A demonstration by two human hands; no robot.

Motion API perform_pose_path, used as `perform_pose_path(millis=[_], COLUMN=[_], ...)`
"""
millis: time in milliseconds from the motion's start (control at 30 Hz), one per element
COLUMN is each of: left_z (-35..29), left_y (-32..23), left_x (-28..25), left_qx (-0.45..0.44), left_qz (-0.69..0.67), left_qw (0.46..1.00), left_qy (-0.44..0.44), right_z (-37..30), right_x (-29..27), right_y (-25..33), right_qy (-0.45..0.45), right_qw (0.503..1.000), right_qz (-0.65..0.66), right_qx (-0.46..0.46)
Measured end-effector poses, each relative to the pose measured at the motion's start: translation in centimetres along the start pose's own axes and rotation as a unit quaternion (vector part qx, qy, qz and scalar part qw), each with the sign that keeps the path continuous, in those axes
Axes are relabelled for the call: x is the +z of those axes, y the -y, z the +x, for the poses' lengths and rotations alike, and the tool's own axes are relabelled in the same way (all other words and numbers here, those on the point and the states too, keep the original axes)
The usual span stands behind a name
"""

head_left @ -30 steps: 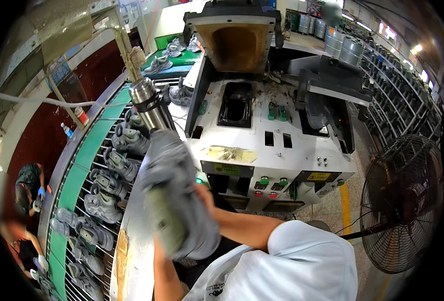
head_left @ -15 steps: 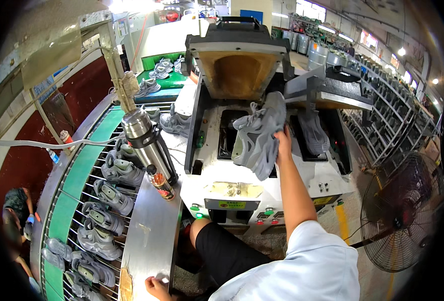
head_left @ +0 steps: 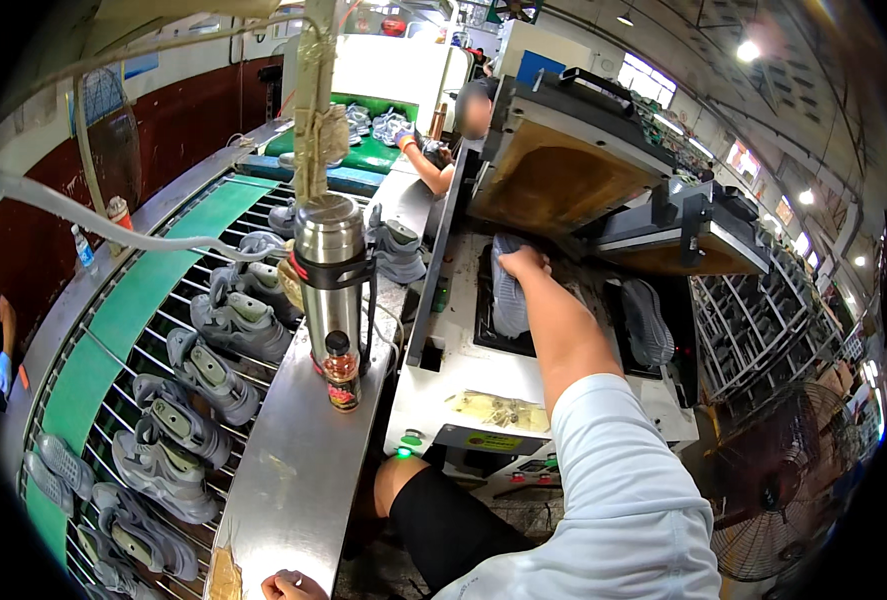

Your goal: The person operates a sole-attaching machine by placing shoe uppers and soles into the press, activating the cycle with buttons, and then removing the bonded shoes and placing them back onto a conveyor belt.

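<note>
My right hand (head_left: 525,262) grips a grey sports shoe (head_left: 508,305) at its far end, with my arm stretched out over the white press machine (head_left: 463,365). The shoe lies sole up in the machine's left black recess. A second grey shoe (head_left: 647,322), also sole up, lies in the right recess. Above them the two heavy lids, the left lid (head_left: 568,165) and the right lid (head_left: 683,240), stand raised. My left hand (head_left: 293,586) is at the lower edge by the metal bench (head_left: 298,480), fingers curled; what they hold, if anything, is hidden.
A steel thermos (head_left: 328,270) and a small bottle (head_left: 341,375) stand on the bench. Several grey shoes lie on the roller conveyor (head_left: 128,400) at left. Another person's gloved hand (head_left: 405,140) is near shoes at the back. A fan (head_left: 763,480) stands at right.
My right hand has turned the shoe over and lowered it into the left recess. The view has swung, and another person's arm now shows at the back. My left hand stays low by the bench.
</note>
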State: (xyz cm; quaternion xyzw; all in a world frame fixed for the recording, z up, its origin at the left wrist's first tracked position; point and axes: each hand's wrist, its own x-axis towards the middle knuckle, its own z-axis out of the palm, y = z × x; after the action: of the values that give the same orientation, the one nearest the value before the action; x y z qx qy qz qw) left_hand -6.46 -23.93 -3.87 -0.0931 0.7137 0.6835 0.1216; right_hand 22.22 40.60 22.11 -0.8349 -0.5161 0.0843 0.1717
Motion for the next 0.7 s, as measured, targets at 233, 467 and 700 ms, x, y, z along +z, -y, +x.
perform_pose_path(millis=[233,467,700], left_z=[0.5,-0.1,-2.1], left_y=[2.4,1.1,-2.8], left_x=[-0.8,-1.0,0.6], left_qx=[0.016,0.228,0.081], left_qz=[0.038,0.242,0.152], left_qw=[0.999,0.942,0.984], left_qy=[0.031,0.044,0.036], right_z=[1.2,-4.1,-8.7], right_x=[0.8,-0.5,-3.7], right_y=[-3.5,-4.2,-7.4], right_qy=[0.021,0.042,0.096], right_qw=[0.999,0.993,0.966], right_qz=[-0.013,-0.063,-0.115], right_qx=[-0.043,-0.086,-0.211])
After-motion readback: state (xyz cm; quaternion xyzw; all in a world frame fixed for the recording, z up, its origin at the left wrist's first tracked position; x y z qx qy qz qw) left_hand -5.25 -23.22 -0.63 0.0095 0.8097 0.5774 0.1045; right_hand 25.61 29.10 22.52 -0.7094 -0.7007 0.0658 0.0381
